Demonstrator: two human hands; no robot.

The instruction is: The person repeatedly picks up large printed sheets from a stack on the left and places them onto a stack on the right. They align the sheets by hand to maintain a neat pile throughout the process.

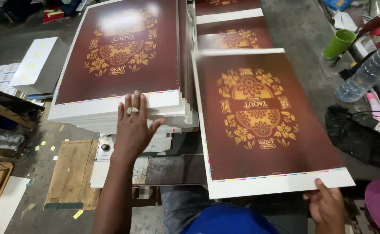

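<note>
My left hand (133, 125), with a ring on one finger, lies flat with fingers spread on the near edge of a tall stack of printed sheets (120, 56), dark maroon with a gold floral design and white margins. My right hand (326, 203) grips the near right corner of a single loose sheet (263, 121) of the same print, held over my lap to the right of the stack. More printed sheets (233, 30) lie behind the loose one.
A machine table (155, 169) sits under the stack. A white stack of paper (40, 63) and a wooden board (70, 171) are on the left. A green cup (338, 43), a plastic bottle (368, 71) and a black bag (359, 136) are on the right.
</note>
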